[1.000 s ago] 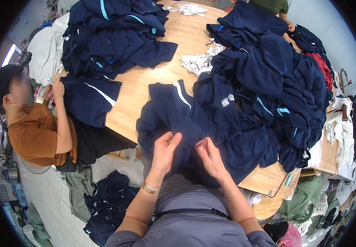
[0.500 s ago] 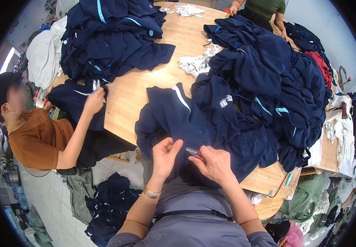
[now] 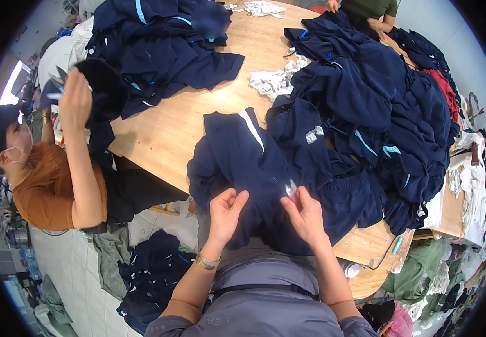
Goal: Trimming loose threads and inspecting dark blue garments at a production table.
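A navy garment with a white strip is spread over the table edge right in front of me. My left hand is over its near part, thumb and fingers pressed together; whatever is between them is too small to make out. In my right hand is a pair of thread snips with red on the handle, the blades blurred and pointing away from me. The snips are over the cloth, to the right of my left hand and apart from it.
Navy garments are heaped on the wooden table, in a left pile and a right pile. White scraps lie between them. At left, a co-worker's hand lifts scissors and dark cloth; another person stands far right.
My right hand has moved right with the snips, away from my left hand, which stays about where it was. The co-worker at left has raised an arm with the scissors and dark cloth.
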Demonstrator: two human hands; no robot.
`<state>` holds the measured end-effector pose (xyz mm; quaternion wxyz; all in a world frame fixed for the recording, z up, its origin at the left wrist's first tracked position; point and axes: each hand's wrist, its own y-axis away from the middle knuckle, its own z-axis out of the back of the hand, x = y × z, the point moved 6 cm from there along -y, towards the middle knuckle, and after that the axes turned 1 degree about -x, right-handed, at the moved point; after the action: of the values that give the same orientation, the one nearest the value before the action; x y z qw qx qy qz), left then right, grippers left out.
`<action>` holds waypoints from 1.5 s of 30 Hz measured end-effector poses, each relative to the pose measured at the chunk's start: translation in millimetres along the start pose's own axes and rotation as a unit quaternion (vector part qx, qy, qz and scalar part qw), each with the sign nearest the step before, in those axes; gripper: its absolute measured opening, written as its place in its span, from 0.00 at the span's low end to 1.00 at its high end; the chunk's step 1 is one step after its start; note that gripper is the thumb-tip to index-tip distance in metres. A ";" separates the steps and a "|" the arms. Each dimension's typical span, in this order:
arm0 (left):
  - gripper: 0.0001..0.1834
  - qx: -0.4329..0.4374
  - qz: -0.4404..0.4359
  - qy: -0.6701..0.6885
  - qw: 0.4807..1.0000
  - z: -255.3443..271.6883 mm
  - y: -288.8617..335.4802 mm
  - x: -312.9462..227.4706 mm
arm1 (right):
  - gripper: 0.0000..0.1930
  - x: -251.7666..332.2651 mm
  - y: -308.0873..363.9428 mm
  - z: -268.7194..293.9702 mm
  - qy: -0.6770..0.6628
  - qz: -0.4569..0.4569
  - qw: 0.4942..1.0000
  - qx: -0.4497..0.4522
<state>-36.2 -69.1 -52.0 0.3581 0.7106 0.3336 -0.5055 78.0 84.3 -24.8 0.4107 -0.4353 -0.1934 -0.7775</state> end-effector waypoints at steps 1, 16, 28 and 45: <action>0.08 -0.007 0.000 0.007 1.000 1.4 -1.6 1.0 | 0.18 -5.8 0.1 -0.1 -0.038 -0.022 0.999 -0.010; 0.19 -0.210 -0.149 -0.260 0.931 102.1 -31.1 -35.2 | 0.14 -42.8 4.0 -17.3 -0.173 -0.057 0.982 -0.055; 0.16 -0.083 0.280 0.170 0.941 53.4 -21.0 69.7 | 0.09 3.3 -9.7 -37.6 -0.227 -0.012 0.974 -0.003; 0.11 0.092 0.074 0.275 0.954 -53.9 11.7 -19.1 | 0.13 43.4 -16.7 -6.6 -0.326 0.026 0.940 -0.097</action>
<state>-5.6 -31.8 -19.1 0.2218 0.8748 0.3175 -0.2911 48.8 69.3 8.8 0.3010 -0.7077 -0.2285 -0.5969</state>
